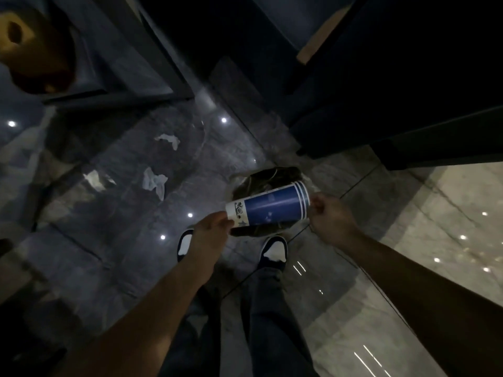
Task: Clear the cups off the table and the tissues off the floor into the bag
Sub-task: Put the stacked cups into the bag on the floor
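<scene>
Blue cup (pixel 269 206) lies sideways between left hand (pixel 211 229) and right hand (pixel 330 217), each grip pinching one end above the bag (pixel 268 175); it may slip and miss.

1 cup (pixel 272 205), 1 bag (pixel 268 175), 3 tissues (pixel 154 181), 2 hands (pixel 209 229), 2 shoes (pixel 273 249)

Dim, blurry, glossy floor (pixel 408 213) glare spots, wide-angle edge distortion
</scene>
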The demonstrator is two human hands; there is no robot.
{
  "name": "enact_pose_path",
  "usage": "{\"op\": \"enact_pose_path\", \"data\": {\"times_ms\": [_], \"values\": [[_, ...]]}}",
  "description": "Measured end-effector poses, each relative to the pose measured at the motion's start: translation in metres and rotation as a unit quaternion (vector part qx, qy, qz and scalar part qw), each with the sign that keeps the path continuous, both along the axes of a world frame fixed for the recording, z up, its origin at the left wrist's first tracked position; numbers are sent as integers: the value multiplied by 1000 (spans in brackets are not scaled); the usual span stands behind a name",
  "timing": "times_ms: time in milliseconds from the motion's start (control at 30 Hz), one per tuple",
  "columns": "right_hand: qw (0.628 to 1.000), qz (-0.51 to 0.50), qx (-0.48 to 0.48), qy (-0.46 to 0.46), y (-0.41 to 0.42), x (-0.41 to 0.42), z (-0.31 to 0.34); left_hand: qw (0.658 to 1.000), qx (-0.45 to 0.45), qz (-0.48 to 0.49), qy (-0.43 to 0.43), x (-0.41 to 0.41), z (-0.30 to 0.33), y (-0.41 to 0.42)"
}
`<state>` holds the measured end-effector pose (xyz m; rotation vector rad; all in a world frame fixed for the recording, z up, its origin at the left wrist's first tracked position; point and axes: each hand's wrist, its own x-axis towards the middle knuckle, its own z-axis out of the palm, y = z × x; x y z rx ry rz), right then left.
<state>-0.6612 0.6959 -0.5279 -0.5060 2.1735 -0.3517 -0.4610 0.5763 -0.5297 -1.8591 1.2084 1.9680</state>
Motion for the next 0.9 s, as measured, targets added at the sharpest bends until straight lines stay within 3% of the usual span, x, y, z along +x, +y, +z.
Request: {"op": "enact_pose_path", "data": {"times_ms": [167, 467, 767, 900], "values": [[999, 9, 32, -13, -4, -7, -28, 997, 33, 63, 2, -14, -29, 3], [999, 5, 34, -6, -9, -11, -45, 999, 41, 32, -13, -21, -56, 0], [999, 24, 27, 20, -16, -8, -47, 999, 0, -30, 12, -22, -65, -1], [998, 53, 35, 2, -16, -1, -35, 996, -67, -48, -32, 1, -57, -1]]}}
